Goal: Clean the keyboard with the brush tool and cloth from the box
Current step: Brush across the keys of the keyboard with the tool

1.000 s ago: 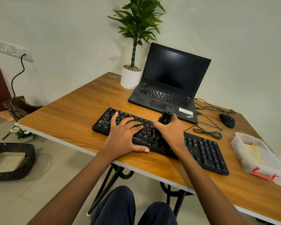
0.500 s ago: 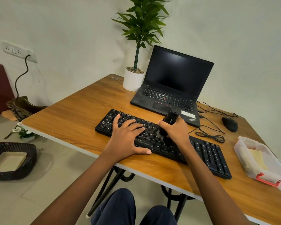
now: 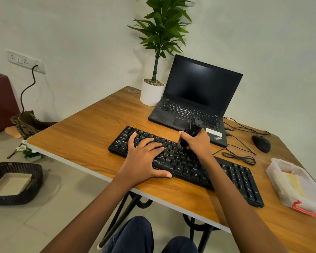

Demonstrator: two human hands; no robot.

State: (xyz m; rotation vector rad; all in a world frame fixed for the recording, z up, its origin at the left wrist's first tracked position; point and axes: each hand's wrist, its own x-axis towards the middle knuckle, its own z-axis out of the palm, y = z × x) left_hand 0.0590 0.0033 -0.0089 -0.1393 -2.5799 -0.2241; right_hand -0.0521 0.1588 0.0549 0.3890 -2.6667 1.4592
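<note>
Keyboard (image 3: 188,167): black, lying aslant on the near middle of the wooden table (image 3: 84,136), right end nearer to me; brush tool (image 3: 192,129): black, handle tilted up and away, bristles down on the middle keys; my right hand (image 3: 197,143): fingers curled round the brush handle, gripping it; my left hand (image 3: 144,157): flat on the keyboard's left half, fingers straight and spread, thumb along the near edge; box (image 3: 277,185): clear plastic, red latch, right of the keyboard and apart from it; cloth (image 3: 295,183): yellow, inside the box; laptop (image 3: 199,88): open, screen dark, just beyond the keyboard; mouse (image 3: 261,143): black, far right; potted plant (image 3: 150,94): white pot, left of the laptop; coiled cable (image 3: 239,157): between keyboard and mouse.
</note>
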